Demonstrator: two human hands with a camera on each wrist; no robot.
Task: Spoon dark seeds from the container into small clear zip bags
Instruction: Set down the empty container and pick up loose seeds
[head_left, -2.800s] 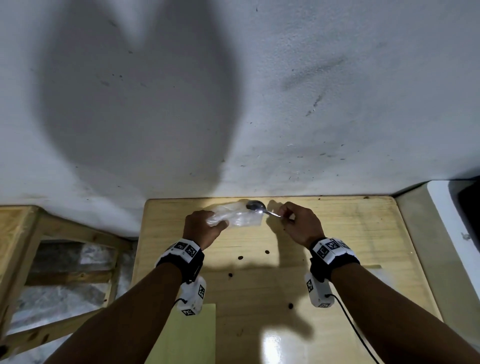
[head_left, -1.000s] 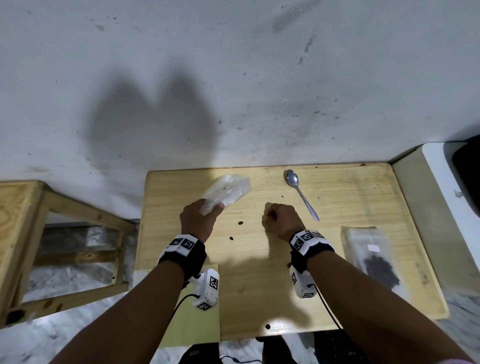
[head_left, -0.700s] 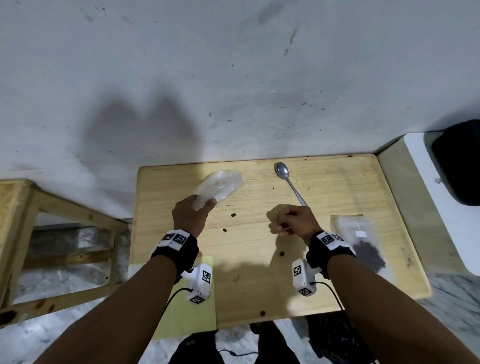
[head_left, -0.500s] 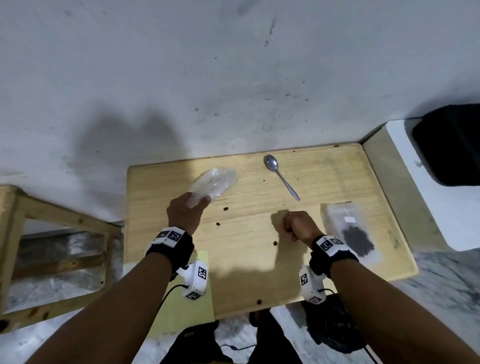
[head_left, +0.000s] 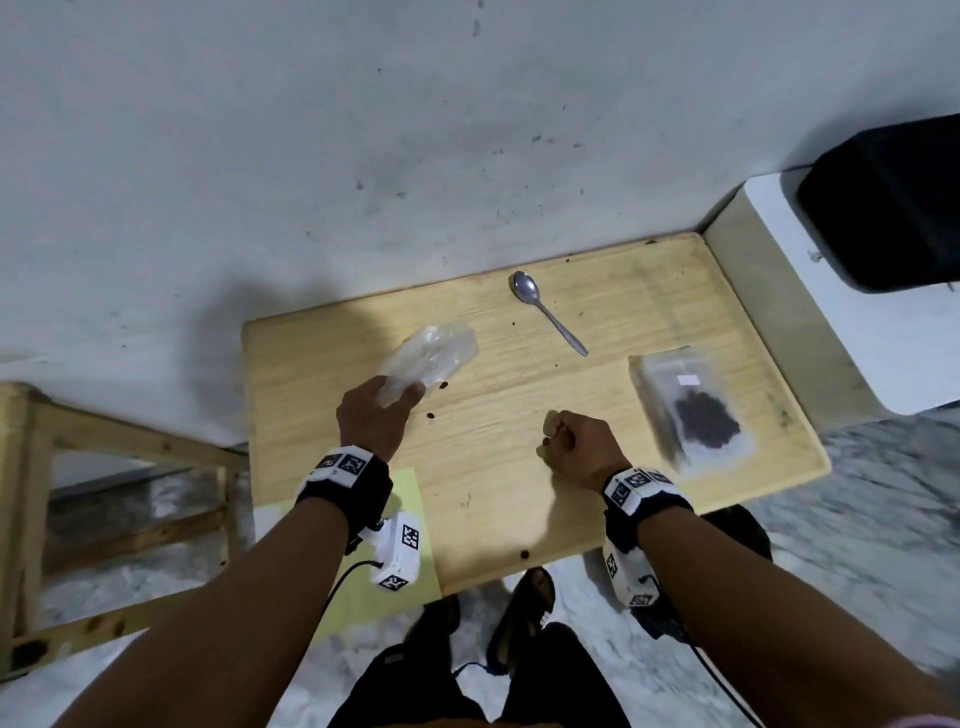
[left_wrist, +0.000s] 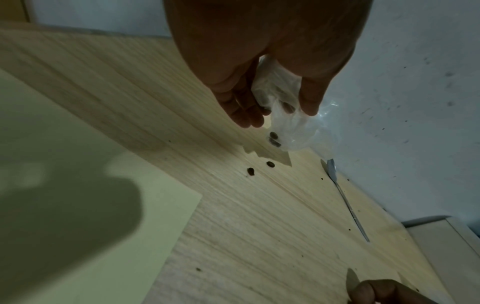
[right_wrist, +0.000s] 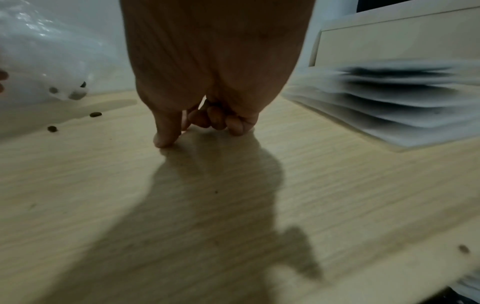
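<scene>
My left hand pinches a small clear zip bag by one end, just above the wooden table. In the left wrist view the bag hangs between thumb and fingers with a few dark seeds inside. My right hand is curled, thumb tip on the table, and a loose seed lies against it; I cannot tell whether it is pinched. The metal spoon lies free at the back. The clear seed container bag lies flat at the right.
Loose seeds dot the table between my hands, and another seed lies near the front edge. A pale yellow sheet overlaps the front left corner. A wooden frame stands left, a white unit with a black object right.
The spoon, held by my right hand 2.8 s ago, now lies on the table. My right hand has drawn back toward the front, down to a loose seed. The left still holds the bag.
</scene>
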